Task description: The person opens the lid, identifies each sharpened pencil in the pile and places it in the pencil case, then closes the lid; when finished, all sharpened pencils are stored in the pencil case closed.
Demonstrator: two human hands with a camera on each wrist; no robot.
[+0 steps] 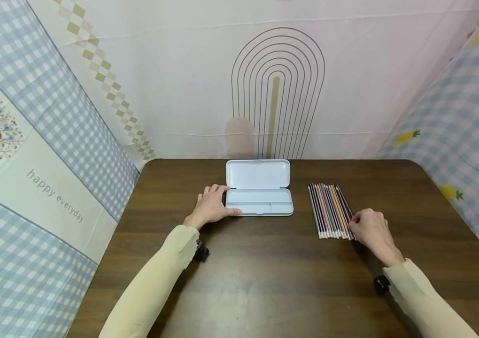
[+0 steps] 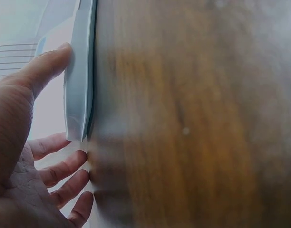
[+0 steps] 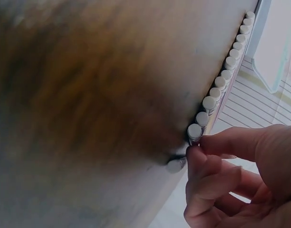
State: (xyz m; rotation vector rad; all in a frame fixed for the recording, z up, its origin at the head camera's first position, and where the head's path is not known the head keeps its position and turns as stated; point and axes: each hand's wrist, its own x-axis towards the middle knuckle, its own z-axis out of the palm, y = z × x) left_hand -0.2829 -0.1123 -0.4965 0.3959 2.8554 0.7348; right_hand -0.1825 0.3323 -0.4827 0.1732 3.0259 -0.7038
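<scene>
A white pencil case [image 1: 259, 211] lies with its lid [image 1: 258, 174] raised at the back and its divided tray bare. My left hand [image 1: 212, 205] spans the case's left end. Its thumb rests on the front rim, its index finger touches near the back corner, and the other fingers are spread beside the end. To the right, a row of coloured pencils [image 1: 328, 211] lies with white eraser ends toward me. At the row's right edge, my right hand [image 1: 372, 230] pinches a pencil [image 3: 194, 133] near its eraser end between thumb and index finger. Another eraser end [image 3: 175, 165] shows just outside that pinch.
The brown wooden table [image 1: 239, 281] carries the case and pencils. A white patterned cloth [image 1: 189, 84] hangs behind its far edge. Blue checked cloths hang at the left [image 1: 53, 89] and right [image 1: 463, 141]. Dark wrist devices [image 1: 201, 251] sit at both cuffs.
</scene>
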